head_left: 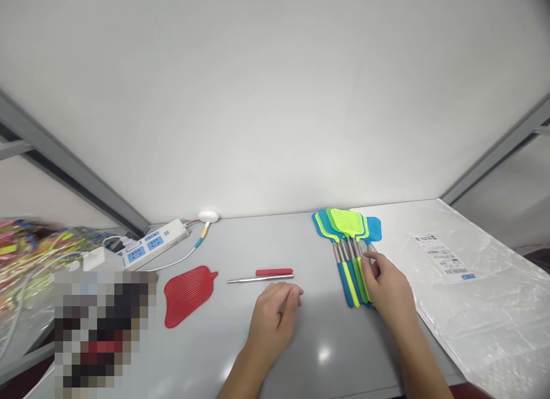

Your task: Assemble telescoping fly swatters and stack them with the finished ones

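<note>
My left hand (275, 316) rests on the grey table (266, 238) with its fingers curled loosely and nothing in them, just below a thin metal rod (258, 279) and a red handle sleeve (274, 272). A red swatter head (188, 293) lies flat to the left of them. My right hand (387, 287) lies against the handles of a bundle of assembled blue and yellow-green fly swatters (348, 238), fingertips touching the handles on their right side.
A white power strip (152, 243) with a cable and a round white puck (208, 216) sit at the back left. A heap of coloured parts (34, 244) lies far left. A clear plastic bag with a label (464, 273) covers the right side.
</note>
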A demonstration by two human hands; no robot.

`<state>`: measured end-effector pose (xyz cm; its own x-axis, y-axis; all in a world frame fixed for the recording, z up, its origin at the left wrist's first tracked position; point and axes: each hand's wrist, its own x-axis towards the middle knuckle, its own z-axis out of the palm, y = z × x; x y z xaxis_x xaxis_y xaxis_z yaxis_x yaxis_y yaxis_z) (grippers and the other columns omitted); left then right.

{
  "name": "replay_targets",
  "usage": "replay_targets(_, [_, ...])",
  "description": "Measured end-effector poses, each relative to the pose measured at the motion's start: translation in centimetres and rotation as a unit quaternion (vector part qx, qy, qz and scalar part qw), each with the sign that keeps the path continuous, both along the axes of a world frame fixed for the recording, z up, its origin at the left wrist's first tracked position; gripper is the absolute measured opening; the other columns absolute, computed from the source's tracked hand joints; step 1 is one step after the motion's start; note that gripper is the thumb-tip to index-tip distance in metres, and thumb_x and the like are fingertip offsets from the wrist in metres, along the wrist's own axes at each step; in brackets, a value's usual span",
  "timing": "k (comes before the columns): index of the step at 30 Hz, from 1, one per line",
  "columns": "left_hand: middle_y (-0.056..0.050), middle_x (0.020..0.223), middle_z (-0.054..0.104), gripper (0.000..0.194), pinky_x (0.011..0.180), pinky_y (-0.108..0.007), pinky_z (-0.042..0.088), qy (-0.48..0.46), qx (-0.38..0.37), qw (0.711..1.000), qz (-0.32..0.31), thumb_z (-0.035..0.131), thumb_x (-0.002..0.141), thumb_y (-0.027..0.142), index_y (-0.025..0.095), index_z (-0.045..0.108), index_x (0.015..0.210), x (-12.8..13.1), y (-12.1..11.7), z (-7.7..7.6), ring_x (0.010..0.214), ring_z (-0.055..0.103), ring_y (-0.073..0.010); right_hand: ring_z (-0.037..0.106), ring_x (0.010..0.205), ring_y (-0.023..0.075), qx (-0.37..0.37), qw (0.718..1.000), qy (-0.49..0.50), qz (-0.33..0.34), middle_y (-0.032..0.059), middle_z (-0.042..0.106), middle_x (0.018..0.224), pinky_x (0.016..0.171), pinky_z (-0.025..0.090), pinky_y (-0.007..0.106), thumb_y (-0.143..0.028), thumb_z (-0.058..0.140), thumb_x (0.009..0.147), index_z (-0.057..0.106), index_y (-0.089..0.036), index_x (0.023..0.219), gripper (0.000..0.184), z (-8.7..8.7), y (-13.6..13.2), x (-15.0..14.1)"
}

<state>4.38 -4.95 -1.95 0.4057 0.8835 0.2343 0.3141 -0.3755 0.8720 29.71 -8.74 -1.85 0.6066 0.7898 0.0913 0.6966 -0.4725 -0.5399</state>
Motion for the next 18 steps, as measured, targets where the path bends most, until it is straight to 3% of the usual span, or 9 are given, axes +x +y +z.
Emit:
replay_targets(3, [-0.002, 0.072, 0.065, 0.027, 0.073, -0.030, 0.044, 0.012, 0.010, 1.000, 0.004, 0.043, 0.096, 0.029, 0.022, 0.066, 0.083, 0.1, -0.2, 0.3, 0.072, 0.059, -0.0186, 0.058, 0.067, 0.0203, 0.049, 0.997, -0.007, 0.055, 0.0031, 0.062, 0.074, 0.061, 0.040, 0.030, -0.045, 0.043, 0.092, 0.062, -0.022, 0.106, 0.033, 0.7, 0.3, -2.1])
replay_targets(5, [-0.002, 0.071, 0.065, 0.029, 0.073, -0.031, 0.043, 0.024, 0.024, 0.999, 0.007, 0.041, 0.096, 0.028, 0.022, 0.065, 0.081, 0.1, -0.2, 0.6, 0.072, 0.059, -0.0188, 0.059, 0.070, 0.0198, 0.060, 0.989, -0.006, 0.134, 0.0045, 0.063, 0.082, 0.064, 0.042, 0.030, -0.042, 0.043, 0.093, 0.062, -0.022, 0.105, 0.030, 1.0, 1.0, -4.3])
replay_targets(10, [-0.005, 0.093, 0.067, 0.022, 0.083, -0.037, 0.042, 0.067, 0.072, 0.990, 0.100, 0.044, 0.094, 0.020, 0.023, 0.065, 0.096, -0.6, 0.3, 0.8, 0.092, 0.056, -0.0233, 0.058, 0.090, 0.0224, 0.011, 0.922, -0.109, 0.372, 0.0098, 0.062, 0.099, 0.076, 0.041, 0.032, -0.030, 0.041, 0.096, 0.061, -0.019, 0.112, 0.028, 0.9, 4.2, -10.4])
replay_targets(14, [-0.007, 0.113, 0.062, 0.024, 0.089, -0.045, 0.040, 0.122, 0.087, 0.972, 0.182, 0.048, 0.090, 0.016, 0.024, 0.062, 0.107, -1.8, -0.2, 0.3, 0.105, 0.049, -0.0268, 0.052, 0.097, 0.0252, -0.012, 0.884, -0.183, 0.430, 0.0112, 0.059, 0.107, 0.078, 0.038, 0.034, -0.020, 0.048, 0.091, 0.059, -0.019, 0.119, 0.030, -0.1, 5.9, -13.2])
replay_targets(18, [-0.008, 0.121, 0.058, 0.027, 0.095, -0.047, 0.040, 0.096, 0.080, 0.973, 0.192, 0.047, 0.091, 0.016, 0.025, 0.060, 0.113, -3.2, -1.5, -0.3, 0.111, 0.047, -0.0265, 0.050, 0.097, 0.0245, 0.002, 0.872, -0.178, 0.457, 0.0106, 0.057, 0.111, 0.079, 0.036, 0.035, -0.021, 0.047, 0.092, 0.054, -0.019, 0.124, 0.033, -1.9, 6.3, -14.4])
